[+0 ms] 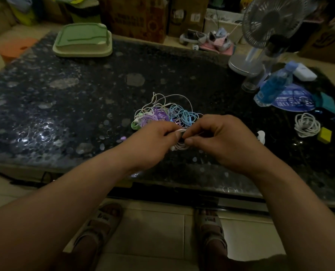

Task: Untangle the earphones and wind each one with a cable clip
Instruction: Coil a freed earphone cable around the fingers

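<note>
Pinching pink earphones; sandal lettering unreadable

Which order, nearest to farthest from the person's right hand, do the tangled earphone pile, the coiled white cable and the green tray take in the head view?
1. Tangled earphone pile, just beyond the right hand, which pinches a pale earphone coil.
2. Coiled white cable, lying off to the right.
3. Green tray, far left corner.
</note>
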A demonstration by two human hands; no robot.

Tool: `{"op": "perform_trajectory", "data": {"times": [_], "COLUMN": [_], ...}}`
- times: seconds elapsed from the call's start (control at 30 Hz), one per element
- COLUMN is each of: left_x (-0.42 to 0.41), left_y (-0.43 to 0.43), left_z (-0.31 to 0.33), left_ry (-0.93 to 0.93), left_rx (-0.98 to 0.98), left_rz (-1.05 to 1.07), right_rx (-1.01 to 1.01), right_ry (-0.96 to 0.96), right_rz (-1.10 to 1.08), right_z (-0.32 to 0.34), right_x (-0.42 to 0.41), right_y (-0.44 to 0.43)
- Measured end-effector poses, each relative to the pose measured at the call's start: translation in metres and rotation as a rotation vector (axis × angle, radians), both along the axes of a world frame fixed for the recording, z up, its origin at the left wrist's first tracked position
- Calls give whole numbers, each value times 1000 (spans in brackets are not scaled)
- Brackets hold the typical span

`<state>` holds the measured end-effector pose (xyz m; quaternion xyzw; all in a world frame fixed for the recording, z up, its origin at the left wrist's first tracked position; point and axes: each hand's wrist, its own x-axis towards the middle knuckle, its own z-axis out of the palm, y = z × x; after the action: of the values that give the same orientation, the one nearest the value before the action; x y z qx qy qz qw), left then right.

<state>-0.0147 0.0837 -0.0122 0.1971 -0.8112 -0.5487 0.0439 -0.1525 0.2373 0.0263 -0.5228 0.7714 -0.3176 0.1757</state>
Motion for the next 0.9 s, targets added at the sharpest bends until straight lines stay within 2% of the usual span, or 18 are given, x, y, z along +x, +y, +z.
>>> {"op": "perform_trajectory", "data": {"times": [0.07, 0.17, 0.27, 0.4, 0.7, 0.9], "left_x": [1, 1, 0, 0, 2, 9], "left_y": [-1, -4, -6, -5, -2, -3], "left_z": [-1, -3, -3, -3, 2, -1], "left_ry": [-7, -34, -57, -40, -101, -68], "left_rx": [22, 39, 27, 53, -63, -85], "left_rz": [-14, -20, -35, -82, -129, -163], "right_rx": [13, 89, 43, 21, 109, 148], "right_ry": [-20, -146, -217, -153, -56, -143], "right_rz": [22, 59, 18, -2, 41, 72], "right_z": [1, 1, 0, -2, -5, -5], "right_x": [-4, -9, -8, -7, -2, 1], "right_y": [0, 2, 1, 0, -5, -7]}}
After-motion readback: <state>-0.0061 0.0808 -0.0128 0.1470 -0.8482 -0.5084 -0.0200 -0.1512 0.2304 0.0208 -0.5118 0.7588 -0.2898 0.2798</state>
